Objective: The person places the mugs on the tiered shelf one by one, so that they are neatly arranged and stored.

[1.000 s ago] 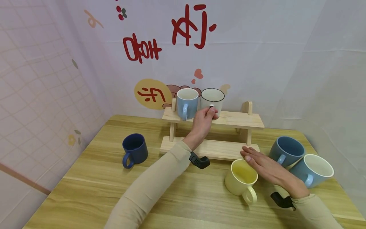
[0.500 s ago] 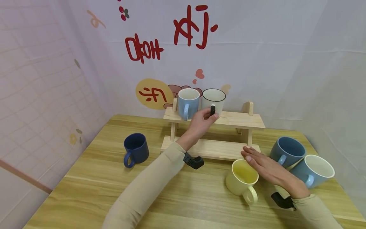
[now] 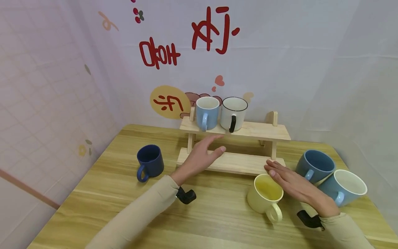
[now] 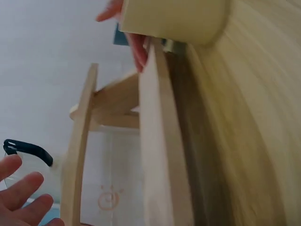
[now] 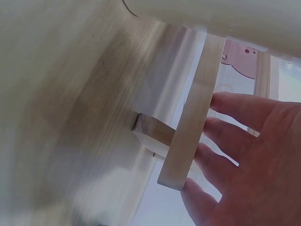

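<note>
A white mug [image 3: 228,119] with a black rim and black handle stands on the upper tier of a wooden two-tier rack [image 3: 261,131], right of a light blue mug [image 3: 212,119]. My left hand [image 3: 200,157] is empty in front of the rack, fingers extended, below and apart from the white mug. In the left wrist view the mug's black handle [image 4: 29,149] shows above those fingers [image 4: 30,200]. My right hand [image 3: 290,182] lies flat-fingered at the lower tier's right end; in the right wrist view its fingertips [image 5: 217,101] meet the board's edge. Beside it stands a yellow mug [image 3: 261,200].
A navy mug [image 3: 153,166] stands at the left of the wooden table [image 3: 199,224]. Right of my right hand, a dark blue mug [image 3: 314,169] and a blue mug with a white inside [image 3: 334,188] stand close together. A printed cloth [image 3: 280,69] hangs behind the rack.
My left hand has let go of the white mug's handle and drawn back down and left. The mug stays on the upper tier. My right hand keeps its place.
</note>
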Demonstrator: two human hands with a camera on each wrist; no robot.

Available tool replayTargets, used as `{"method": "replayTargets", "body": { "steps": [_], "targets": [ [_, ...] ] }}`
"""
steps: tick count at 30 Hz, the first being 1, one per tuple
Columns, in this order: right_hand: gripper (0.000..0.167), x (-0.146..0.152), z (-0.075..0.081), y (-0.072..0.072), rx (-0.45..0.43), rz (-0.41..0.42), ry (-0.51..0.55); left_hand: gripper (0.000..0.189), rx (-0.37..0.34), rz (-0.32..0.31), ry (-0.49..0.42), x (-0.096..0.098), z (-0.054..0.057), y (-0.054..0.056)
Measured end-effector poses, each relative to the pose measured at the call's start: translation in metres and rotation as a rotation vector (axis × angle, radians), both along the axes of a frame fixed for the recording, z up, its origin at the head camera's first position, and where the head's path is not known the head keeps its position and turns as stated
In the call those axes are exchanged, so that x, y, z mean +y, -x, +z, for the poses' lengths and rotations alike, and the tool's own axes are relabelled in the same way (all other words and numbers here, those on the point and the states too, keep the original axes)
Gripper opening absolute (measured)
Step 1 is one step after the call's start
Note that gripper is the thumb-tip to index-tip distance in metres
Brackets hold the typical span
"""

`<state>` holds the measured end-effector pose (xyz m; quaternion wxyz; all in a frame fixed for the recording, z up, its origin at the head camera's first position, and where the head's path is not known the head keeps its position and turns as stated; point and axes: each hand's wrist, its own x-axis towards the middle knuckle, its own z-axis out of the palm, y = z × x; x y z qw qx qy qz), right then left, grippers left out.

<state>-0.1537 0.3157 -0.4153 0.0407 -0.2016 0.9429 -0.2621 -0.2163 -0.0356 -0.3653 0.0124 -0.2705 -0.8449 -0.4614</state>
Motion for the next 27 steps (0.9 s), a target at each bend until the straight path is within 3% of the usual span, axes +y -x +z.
{"method": "replayTargets", "body": {
  "steps": [5, 12, 19, 27],
  "targets": [
    [0.051, 0.000, -0.001, -0.001, 0.000, -0.002, -0.004, 0.062, 0.028, -0.037, 0.124, -0.019, -0.013, -0.007],
    [0.051, 0.000, -0.002, -0.001, 0.016, -0.003, -0.014, 0.071, 0.134, -0.098, 0.340, -0.046, -0.033, -0.011],
    [0.050, -0.001, -0.002, 0.000, 0.023, 0.004, -0.011, 0.081, 0.097, -0.140, 0.507, -0.077, -0.048, -0.009],
    [0.049, 0.000, -0.003, 0.000, 0.045, 0.007, 0.004, 0.082, 0.126, -0.170, 0.629, -0.096, -0.058, -0.002]
  ]
}}
